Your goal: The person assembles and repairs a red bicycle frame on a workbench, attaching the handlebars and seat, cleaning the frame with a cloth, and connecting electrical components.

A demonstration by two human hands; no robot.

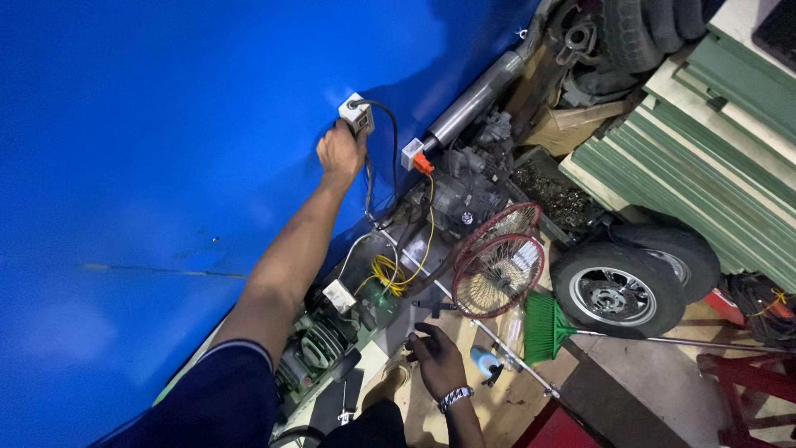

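My left hand [340, 152] reaches up along a blue wall [166, 149] and grips the lower side of a white socket box [356, 112] mounted on it. A black cable [390, 141] runs out of that box and hangs down. My right hand [435, 353], with a beaded bracelet at the wrist, hangs lower with fingers loosely spread and holds nothing; it hovers over the floor beside a long metal rod [464, 311]. A second white box with an orange plug [414, 156] sits to the right of the first.
Below the wall lie an engine block [464, 195], yellow wire coils [390, 274], a red fan guard [497, 261], a green broom [543, 319], a small wheel with tyre [622, 286], stacked green boards [696, 141] and a grey exhaust pipe [477, 95].
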